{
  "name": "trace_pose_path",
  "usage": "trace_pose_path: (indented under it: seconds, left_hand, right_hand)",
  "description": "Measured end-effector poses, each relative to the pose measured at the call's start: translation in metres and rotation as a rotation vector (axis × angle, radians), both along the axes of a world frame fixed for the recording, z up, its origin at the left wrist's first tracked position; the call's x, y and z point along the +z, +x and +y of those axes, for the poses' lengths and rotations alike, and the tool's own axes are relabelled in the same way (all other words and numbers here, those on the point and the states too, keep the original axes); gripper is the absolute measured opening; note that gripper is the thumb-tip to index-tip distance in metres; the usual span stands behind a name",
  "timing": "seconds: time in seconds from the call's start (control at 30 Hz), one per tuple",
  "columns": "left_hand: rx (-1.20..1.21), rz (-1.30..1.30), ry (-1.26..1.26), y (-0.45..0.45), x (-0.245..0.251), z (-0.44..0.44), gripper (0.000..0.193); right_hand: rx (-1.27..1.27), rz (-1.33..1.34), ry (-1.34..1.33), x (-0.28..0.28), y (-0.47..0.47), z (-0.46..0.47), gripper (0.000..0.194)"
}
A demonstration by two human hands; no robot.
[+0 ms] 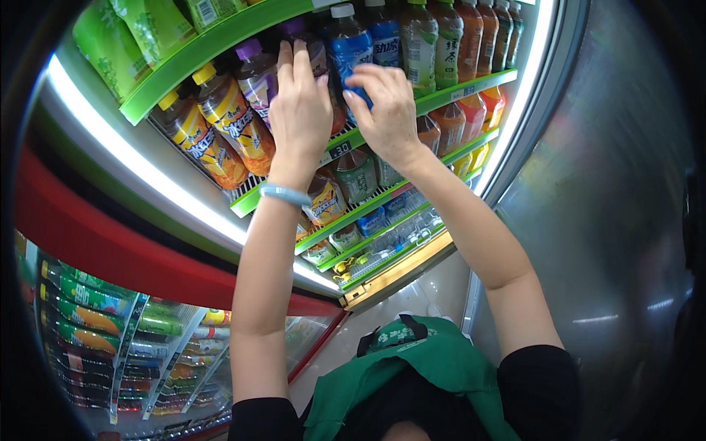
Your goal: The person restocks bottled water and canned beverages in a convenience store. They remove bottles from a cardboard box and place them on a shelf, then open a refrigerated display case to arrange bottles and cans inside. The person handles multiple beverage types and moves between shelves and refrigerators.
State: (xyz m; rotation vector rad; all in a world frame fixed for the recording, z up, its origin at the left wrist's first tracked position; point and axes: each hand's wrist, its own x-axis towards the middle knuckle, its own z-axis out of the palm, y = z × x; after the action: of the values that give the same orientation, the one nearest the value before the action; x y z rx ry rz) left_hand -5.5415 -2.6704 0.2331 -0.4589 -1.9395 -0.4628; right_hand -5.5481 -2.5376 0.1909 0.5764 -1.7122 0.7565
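Observation:
Both hands reach into a lit drinks cooler at a shelf of plastic bottles. My left hand point(301, 105), with a light blue band on its wrist, has two fingers raised in front of a dark bottle with a purple cap point(293, 26); whether it touches the bottle is hard to tell. My right hand point(383, 107) is curled, thumb and fingers apart, before a blue-labelled bottle with a white cap point(351, 47); contact there is unclear. Left of my hands stand a purple-labelled bottle point(255, 82) and two yellow-capped iced tea bottles point(234, 118). Green tea bottles point(420, 52) stand to the right.
Green bags point(149, 33) lie on the shelf above. Green shelf edges point(469, 91) cross the cooler, with more bottles on lower shelves. The cooler's door point(595, 220) is at the right. A second cooler with bottles point(91, 314) stands lower left, beyond a red frame point(127, 242).

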Motion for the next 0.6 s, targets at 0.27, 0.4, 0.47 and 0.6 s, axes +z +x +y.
trace_pose_path:
  seconds: [0.27,0.4,0.47,0.6]
  left_hand:
    - [0.122,-0.007,0.293,0.042,-0.096,-0.051,0.048]
    - [0.140,-0.150,-0.147,0.043,-0.117,-0.055,0.078]
    - [0.148,-0.195,-0.242,0.047,-0.115,-0.055,0.083]
    - [0.222,-0.459,-0.434,0.048,-0.112,-0.067,0.077]
  right_hand:
    - [0.094,-0.159,-0.047,-0.024,0.041,-0.025,0.023]
    - [-0.043,-0.143,-0.104,0.018,0.010,-0.069,0.054]
    - [-0.115,-0.377,-0.209,0.027,0.009,-0.089,0.062]
    - [-0.189,-0.779,-0.235,-0.010,0.008,-0.123,0.060]
